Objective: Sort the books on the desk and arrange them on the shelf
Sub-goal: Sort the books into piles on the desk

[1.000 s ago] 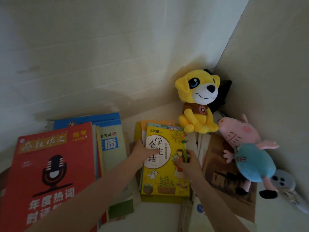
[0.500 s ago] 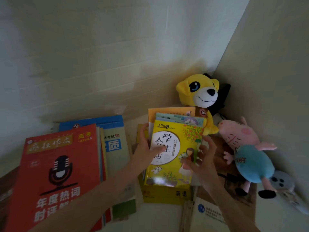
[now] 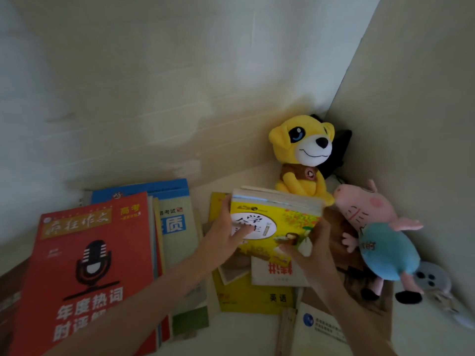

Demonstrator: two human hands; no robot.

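Observation:
A small stack of thin books topped by a yellow book (image 3: 285, 222) is lifted off the desk, its far edge tilted up. My left hand (image 3: 228, 235) grips the stack's left edge, thumb on the cover. My right hand (image 3: 308, 250) holds its lower right corner. Under the stack lie a white book with red characters (image 3: 277, 274) and a larger yellow book (image 3: 246, 296). At the left, a red book with a microphone (image 3: 90, 265) tops a pile that includes a blue-and-green book (image 3: 177, 222).
A yellow plush dog (image 3: 303, 158) sits in the corner just behind the lifted stack. A pink plush pig in blue (image 3: 380, 240) lies at the right on a brown board (image 3: 359, 286). A white booklet (image 3: 318, 330) lies at the bottom. Walls close off the back and right.
Both hands have raised the yellow-topped stack off the pile and tilted its far edge up. The white book and the larger yellow book beneath have come into view.

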